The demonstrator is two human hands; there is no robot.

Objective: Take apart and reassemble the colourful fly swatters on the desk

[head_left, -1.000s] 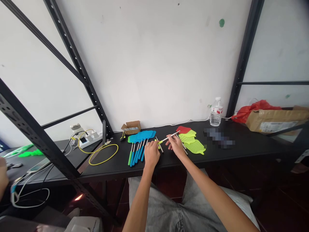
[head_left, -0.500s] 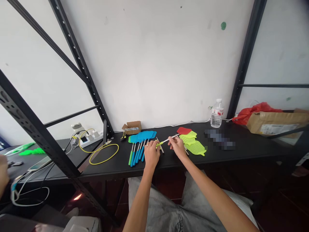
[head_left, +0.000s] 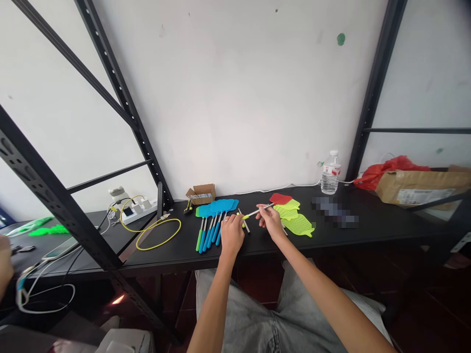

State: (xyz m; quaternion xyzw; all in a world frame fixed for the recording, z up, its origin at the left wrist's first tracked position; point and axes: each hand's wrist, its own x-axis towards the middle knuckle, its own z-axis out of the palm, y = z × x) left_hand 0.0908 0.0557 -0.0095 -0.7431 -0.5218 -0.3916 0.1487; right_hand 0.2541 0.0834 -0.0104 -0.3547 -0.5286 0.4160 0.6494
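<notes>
My left hand (head_left: 232, 234) is closed round a yellow-green fly swatter handle (head_left: 246, 216), most of it hidden by the fingers. A thin metal rod (head_left: 253, 213) runs from this handle up to the right, where the fingers of my right hand (head_left: 271, 223) pinch it. Just beyond the right hand lie yellow-green mesh swatter heads (head_left: 299, 225) and a red swatter head (head_left: 280, 198). Left of my hands, several blue fly swatters (head_left: 221, 206) lie fanned out with one green-handled swatter (head_left: 199, 240). A loose metal rod (head_left: 247, 226) rests between my hands.
A small open cardboard box (head_left: 201, 194) and a yellow cable (head_left: 176, 221) are on the left. At the back right stand a water bottle (head_left: 330, 176) and a large carton (head_left: 419, 186). Black shelf posts (head_left: 123, 93) rise on both sides. Part of another person's hand (head_left: 4, 264) shows far left.
My left hand has shifted slightly to the right with the handle. The fingers of my right hand have moved a little on the rod. The laid-out swatters stay where they were.
</notes>
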